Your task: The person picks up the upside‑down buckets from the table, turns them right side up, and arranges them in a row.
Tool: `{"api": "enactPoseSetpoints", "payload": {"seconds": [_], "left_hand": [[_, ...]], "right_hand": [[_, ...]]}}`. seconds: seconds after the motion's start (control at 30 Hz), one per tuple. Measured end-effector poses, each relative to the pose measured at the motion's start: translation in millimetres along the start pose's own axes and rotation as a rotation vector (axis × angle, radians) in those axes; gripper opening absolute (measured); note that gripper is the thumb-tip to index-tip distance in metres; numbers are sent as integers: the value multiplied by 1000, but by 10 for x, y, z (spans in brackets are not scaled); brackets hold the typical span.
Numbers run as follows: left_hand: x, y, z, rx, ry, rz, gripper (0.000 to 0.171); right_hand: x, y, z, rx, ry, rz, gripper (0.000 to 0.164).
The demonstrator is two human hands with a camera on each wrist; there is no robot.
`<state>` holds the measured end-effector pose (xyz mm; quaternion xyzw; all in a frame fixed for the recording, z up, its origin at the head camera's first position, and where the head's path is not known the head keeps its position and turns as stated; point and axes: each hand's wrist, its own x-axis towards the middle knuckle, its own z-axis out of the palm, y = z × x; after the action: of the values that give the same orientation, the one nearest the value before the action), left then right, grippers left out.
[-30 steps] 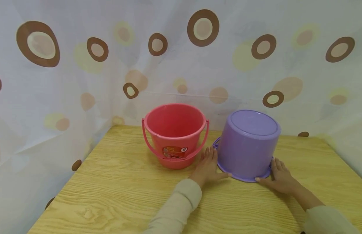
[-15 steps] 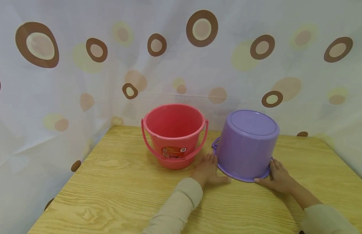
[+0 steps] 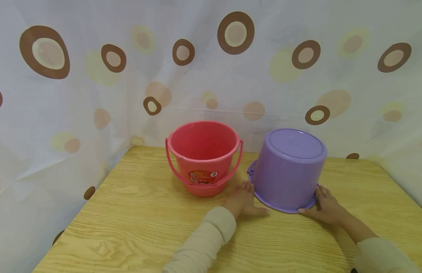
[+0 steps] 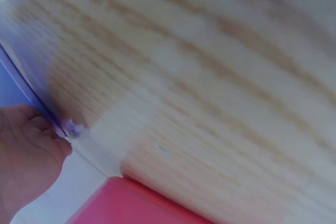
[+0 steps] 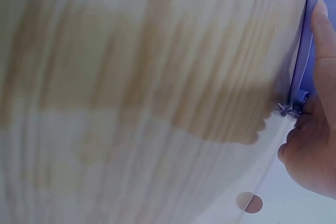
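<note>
A purple bucket (image 3: 289, 174) stands upside down on the table, its base facing up and its rim on the wood. Beside the left of its rim lies my left hand (image 3: 241, 201), fingers extended along it and thumb spread out in front, a little apart from the rim. On the other side, my right hand (image 3: 328, 208) rests against the rim with straight fingers, thumb tip at the front edge. In the right wrist view that thumb lies along the purple rim (image 5: 304, 40), with the other fingers near the handle joint (image 5: 294, 106).
A red bucket (image 3: 204, 170) stands upright to the left, close to my left hand, its handle (image 3: 173, 167) hanging down in front. The wood-grain table (image 3: 135, 227) reaches back to a white curtain (image 3: 204, 83) with brown and yellow circles.
My left hand has drawn slightly back toward me, and its thumb has come off the purple bucket's front rim. The right hand and both buckets stay nearly in place.
</note>
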<state>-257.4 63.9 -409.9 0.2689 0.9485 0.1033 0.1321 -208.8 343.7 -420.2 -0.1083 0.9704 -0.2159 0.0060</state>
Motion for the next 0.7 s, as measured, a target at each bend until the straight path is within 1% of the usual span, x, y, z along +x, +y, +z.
{"api": "enactPoseSetpoints", "payload": {"seconds": [0.13,0.2,0.33,0.4,0.5,0.7], "left_hand": [[-3,6,32,-10,-16,-6,102],[-8,13,47,-13,-15,1,102],[-42,36,56,17,3,11,102],[-59,40,59,56,18,19,102],[-84,36,56,85,19,30,101],[-161,34,34,75,1,48,100]], "right_hand": [[8,40,-9,-11,4,-17,106],[7,66,-11,-25,13,-33,104],[-13,88,-11,-19,31,-59,103],[-26,83,-5,-12,37,-69,103],[-34,87,6,-1,34,-81,101],[-34,114,7,1,29,-87,100]]}}
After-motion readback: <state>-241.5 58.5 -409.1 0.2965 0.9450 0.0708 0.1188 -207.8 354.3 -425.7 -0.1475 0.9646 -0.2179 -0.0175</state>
